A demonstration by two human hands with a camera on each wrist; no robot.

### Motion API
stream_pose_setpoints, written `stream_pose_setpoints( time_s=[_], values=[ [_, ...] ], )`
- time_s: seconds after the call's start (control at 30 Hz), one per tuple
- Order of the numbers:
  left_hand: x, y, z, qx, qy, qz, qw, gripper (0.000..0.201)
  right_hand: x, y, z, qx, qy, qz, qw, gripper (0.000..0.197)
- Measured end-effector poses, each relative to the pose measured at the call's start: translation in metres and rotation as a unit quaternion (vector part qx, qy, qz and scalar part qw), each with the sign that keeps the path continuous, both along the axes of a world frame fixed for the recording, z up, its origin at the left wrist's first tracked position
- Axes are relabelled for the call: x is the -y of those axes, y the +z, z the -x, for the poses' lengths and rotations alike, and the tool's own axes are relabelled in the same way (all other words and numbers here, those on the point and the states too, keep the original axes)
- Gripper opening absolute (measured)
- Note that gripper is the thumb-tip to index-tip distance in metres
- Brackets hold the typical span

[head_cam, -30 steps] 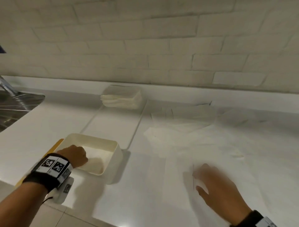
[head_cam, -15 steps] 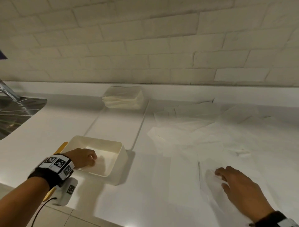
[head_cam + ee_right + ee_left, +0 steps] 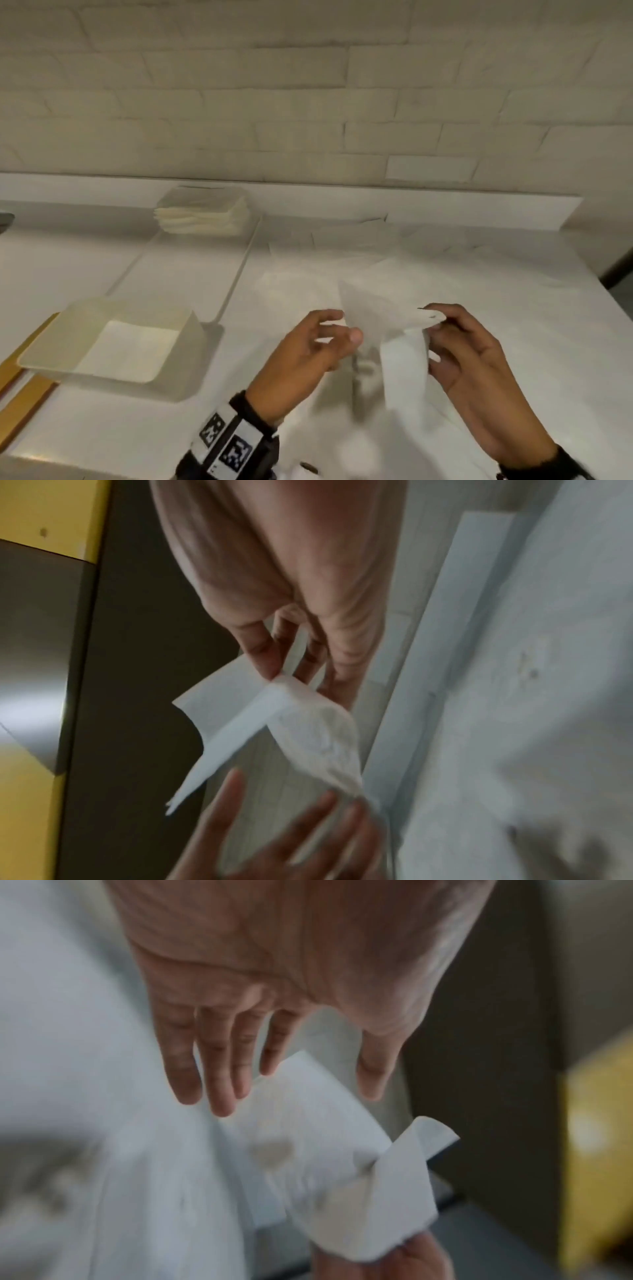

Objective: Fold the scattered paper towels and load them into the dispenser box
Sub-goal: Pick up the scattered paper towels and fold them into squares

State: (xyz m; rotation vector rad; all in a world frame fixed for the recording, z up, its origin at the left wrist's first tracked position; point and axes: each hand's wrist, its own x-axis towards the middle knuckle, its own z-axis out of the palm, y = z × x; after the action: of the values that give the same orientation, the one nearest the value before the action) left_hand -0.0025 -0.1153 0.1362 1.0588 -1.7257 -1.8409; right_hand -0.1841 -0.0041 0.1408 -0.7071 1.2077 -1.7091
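Observation:
A white paper towel (image 3: pixel 376 308) hangs in the air above the counter between both hands. My right hand (image 3: pixel 435 322) pinches its right corner between thumb and fingers, as the right wrist view shows (image 3: pixel 279 673). My left hand (image 3: pixel 337 325) is at the towel's left edge. In the left wrist view this hand (image 3: pixel 318 1083) has straight fingers and the thumb held apart, with the towel (image 3: pixel 308 1137) between them and not gripped. The cream dispenser box (image 3: pixel 191 329) stands open at the left, with white paper lying flat inside.
A stack of folded towels (image 3: pixel 202 216) sits at the back against the wall ledge. Several loose towels (image 3: pixel 394 253) lie spread over the counter behind the hands. A flat white board (image 3: pixel 185 270) lies behind the box. A yellow wooden edge (image 3: pixel 20 404) borders the counter's front left.
My left hand left the box and came right to the towel. My right hand, flat on a towel before, has lifted it off the counter by its corner.

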Motion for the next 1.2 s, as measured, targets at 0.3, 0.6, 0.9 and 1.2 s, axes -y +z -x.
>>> stream_pose_setpoints(
  time_s=[0.3,0.6,0.9,1.2],
  values=[
    [-0.028,-0.044,0.006,-0.152,0.15,-0.272,0.938,0.048,0.014,-0.044,-0.031,0.156,0.053,0.0,0.986,0.018],
    [0.051,-0.072,-0.011,0.374,0.021,0.179,0.91,0.051,0.026,-0.079,-0.009,-0.451,0.094,-0.194,0.866,0.017],
    [0.047,-0.1,0.027,0.378,0.056,0.127,0.915,0.069,0.027,-0.105,-0.015,-0.615,0.199,-0.233,0.726,0.041],
    [0.05,-0.082,0.003,0.195,0.118,0.044,0.973,0.021,0.03,-0.096,0.006,-0.646,0.098,-0.234,0.719,0.044]
  ],
)
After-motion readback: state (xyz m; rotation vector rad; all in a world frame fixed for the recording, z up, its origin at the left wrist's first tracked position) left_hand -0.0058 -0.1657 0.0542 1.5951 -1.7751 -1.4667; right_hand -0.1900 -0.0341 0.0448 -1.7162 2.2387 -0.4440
